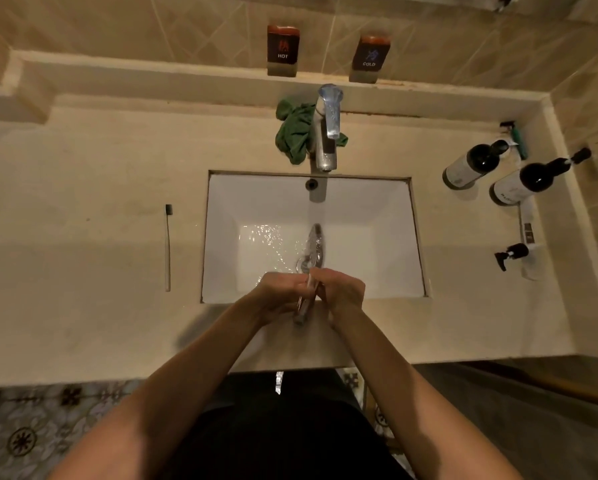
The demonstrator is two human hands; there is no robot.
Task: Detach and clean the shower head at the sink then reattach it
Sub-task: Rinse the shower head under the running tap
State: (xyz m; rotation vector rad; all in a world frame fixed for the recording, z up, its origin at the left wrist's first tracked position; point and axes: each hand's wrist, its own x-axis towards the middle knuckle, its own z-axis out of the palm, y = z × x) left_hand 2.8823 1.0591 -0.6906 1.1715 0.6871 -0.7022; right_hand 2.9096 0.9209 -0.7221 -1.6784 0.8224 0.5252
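Over the front of the white sink basin [377, 209] I hold a chrome shower head [314, 244] edge-on, its handle running back between my palms. My left hand [279, 294] and my right hand [342, 291] are both closed around the handle, one on each side. The head's wide end points away from me, toward the chrome faucet [325, 147]. Water glistens in the basin's left half and around the head. The grip hides most of the handle; its end [300, 317] pokes out below my hands.
A green cloth [294, 133] lies behind the faucet. A toothbrush [167, 247] rests on the counter left of the basin. Two dark bottles [477, 164] [529, 181] and a pump dispenser [515, 254] occupy the right counter. Hot and cold plaques [282, 46] are on the wall.
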